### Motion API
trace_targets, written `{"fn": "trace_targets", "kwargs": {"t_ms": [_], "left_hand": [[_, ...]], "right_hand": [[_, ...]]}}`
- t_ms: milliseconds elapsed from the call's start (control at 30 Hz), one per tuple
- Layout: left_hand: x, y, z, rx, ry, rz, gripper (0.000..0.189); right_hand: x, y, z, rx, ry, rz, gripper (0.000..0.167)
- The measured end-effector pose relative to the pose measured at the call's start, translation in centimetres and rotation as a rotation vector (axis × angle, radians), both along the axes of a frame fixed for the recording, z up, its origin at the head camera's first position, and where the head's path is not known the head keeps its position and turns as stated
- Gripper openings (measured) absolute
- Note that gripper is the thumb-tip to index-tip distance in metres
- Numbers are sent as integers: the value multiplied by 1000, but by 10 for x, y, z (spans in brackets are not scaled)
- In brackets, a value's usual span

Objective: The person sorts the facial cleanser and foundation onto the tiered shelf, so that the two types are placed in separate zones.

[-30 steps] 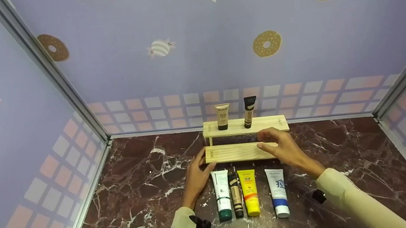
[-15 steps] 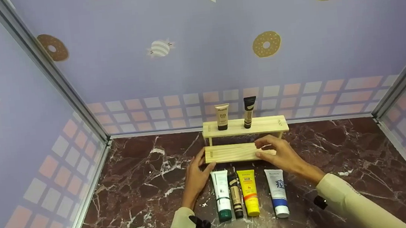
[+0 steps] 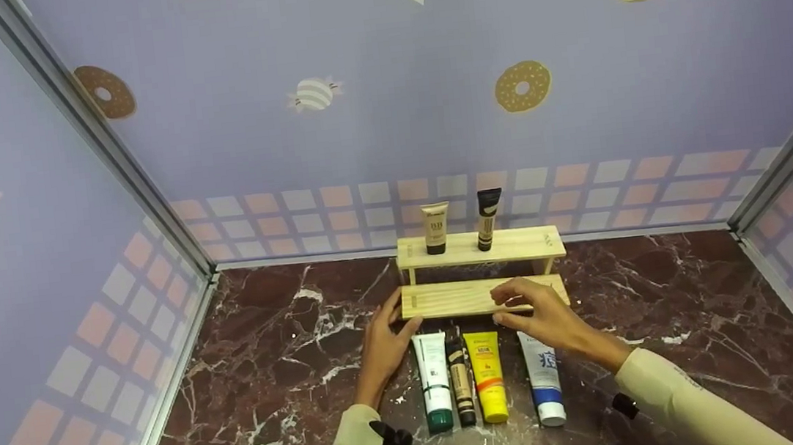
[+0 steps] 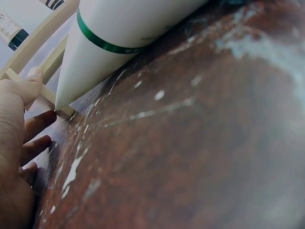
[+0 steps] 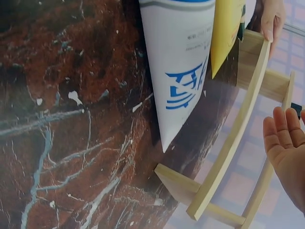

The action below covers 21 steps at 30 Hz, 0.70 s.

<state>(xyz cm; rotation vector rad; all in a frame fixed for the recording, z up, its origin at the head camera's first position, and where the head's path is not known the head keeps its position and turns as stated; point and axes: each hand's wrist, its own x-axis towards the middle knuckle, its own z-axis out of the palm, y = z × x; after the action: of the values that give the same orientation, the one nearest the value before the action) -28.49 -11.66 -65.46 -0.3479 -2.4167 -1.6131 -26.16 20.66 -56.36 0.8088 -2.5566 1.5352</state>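
Note:
A two-tier wooden rack (image 3: 449, 299) stands toward the back wall. At the left end of its lower shelf, my left hand (image 3: 384, 345) holds the corner between thumb and fingers. My right hand (image 3: 543, 318) hovers by the lower shelf's front edge, fingers loosely bent and holding nothing. It hides the upper end of a white tube with a blue band (image 3: 545, 376). Beside that lie a yellow tube (image 3: 486, 375), a slim black and beige tube (image 3: 461, 381), and a white tube with a green cap (image 3: 434, 381). In the right wrist view, the right fingers (image 5: 284, 126) are spread from the rack.
On the upper shelf stand a beige tube (image 3: 434, 227) and a black and beige tube (image 3: 487, 219), both upright on their caps. Patterned panels (image 3: 330, 148) close off the back and sides. The tabletop (image 3: 295, 380) is dark red marble.
My right hand has moved toward me and slightly left, from the gap between shelves to the lower shelf's front edge. My left hand and the tubes have stayed put.

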Motion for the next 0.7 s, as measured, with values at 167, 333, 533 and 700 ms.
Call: {"fn": "trace_targets", "kwargs": {"t_ms": [167, 333, 533, 700], "left_hand": [[-1, 4, 0, 2, -16, 1, 76], [-2, 7, 0, 3, -21, 1, 77], [-2, 4, -2, -10, -10, -9, 77], [-1, -1, -1, 2, -25, -4, 78]], "right_hand": [[6, -1, -4, 17, -18, 21, 35], [12, -3, -7, 55, -8, 27, 35], [16, -8, -13, 102, 17, 34, 37], [16, -17, -15, 124, -15, 51, 40]]}}
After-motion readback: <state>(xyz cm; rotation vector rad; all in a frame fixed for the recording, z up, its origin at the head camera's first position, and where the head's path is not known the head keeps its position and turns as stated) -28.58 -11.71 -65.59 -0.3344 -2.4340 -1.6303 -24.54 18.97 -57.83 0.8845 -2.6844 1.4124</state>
